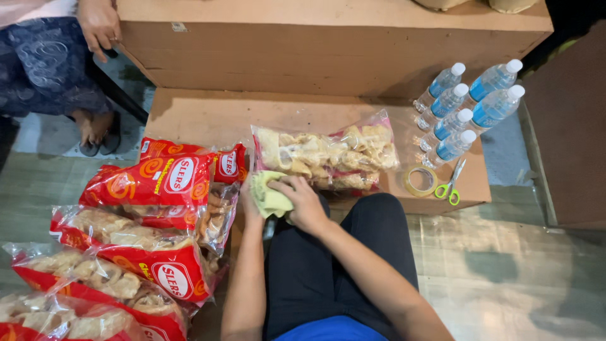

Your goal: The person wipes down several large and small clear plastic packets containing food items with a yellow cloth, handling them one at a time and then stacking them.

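Gripping a yellow cloth (270,196) in both hands — right hand (307,203) closed over it, left hand (250,205) beneath — beside a clear snack bag (325,155) lying flat on cardboard (202,117).

A soft, matt yellow cloth (270,196) is held between the left hand (252,205) and the right hand (307,203). Just beyond them, a clear, glossy plastic bag (325,155) of rough, pale crackers is seen on the matt brown cardboard worktop (202,117). To the left of the hands, shiny red-and-clear plastic packets (151,189) are piled. To the right, clear plastic bottles (464,104), a glossy roll of tape (420,181) and scissors (451,183) with green plastic handles are seen.
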